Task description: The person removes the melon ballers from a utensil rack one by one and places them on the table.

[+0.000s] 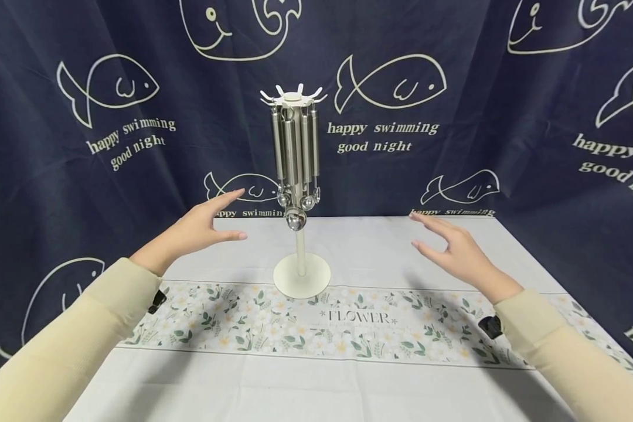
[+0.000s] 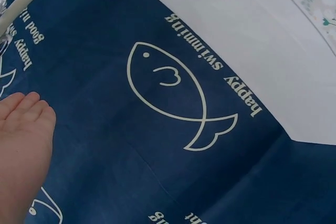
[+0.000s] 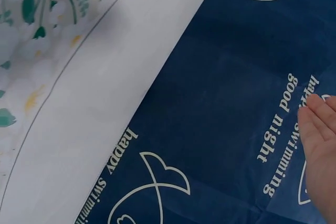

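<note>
A white stand (image 1: pixel 302 275) with a round base and a ring of hooks rises from the table's middle. Several steel kitchen tools (image 1: pixel 290 152) with long handles hang from its hooks, small rounded metal heads down. To the left of the stand, my left hand (image 1: pixel 197 228) is held in the air, fingers straight and thumb apart. On the other side, farther from the stand, my right hand (image 1: pixel 456 249) hovers the same way. Both palms face inward and hold nothing. Extended fingers of the left hand (image 2: pixel 26 135) and right hand (image 3: pixel 320 145) show at the wrist views' edges.
A white cloth (image 1: pixel 232 381) covers the table, crossed by a floral strip (image 1: pixel 369 334) lettered FLOWER. Behind it hangs a dark blue curtain (image 1: pixel 216 140) with white fish drawings and words. The stand's base overlaps the strip's far edge.
</note>
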### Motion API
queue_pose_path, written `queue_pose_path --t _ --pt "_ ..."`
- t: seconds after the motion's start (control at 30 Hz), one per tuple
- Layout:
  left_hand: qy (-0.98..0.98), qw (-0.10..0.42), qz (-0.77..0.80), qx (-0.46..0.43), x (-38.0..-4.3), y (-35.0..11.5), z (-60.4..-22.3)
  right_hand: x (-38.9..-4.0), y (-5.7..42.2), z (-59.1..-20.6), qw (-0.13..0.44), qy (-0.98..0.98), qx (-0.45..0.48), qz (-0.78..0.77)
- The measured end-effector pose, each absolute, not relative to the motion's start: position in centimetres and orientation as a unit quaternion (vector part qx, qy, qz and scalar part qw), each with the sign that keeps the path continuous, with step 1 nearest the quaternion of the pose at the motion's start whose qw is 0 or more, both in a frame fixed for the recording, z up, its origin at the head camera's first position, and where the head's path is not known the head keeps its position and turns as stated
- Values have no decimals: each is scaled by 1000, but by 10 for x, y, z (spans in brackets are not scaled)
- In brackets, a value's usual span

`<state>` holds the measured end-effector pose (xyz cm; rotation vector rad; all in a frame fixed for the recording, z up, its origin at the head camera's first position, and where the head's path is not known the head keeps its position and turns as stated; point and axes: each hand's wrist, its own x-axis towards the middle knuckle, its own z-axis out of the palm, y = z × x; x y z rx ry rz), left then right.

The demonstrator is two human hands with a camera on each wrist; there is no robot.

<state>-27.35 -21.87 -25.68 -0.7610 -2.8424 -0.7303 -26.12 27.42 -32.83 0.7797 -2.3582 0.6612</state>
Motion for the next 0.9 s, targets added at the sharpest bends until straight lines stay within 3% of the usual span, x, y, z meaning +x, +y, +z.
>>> queue_pose_path --t 0.4,0.7,0.9 --pt "-935 52 -274 -221 -278 -210 -231 -267 263 -321 263 -864 303 304" --pt "-933 59 -277 -224 -277 -206 -208 -264 254 -320 175 -833 285 440" --pt "-923 70 -300 -231 -275 -203 -193 -266 248 -317 157 -816 277 483"
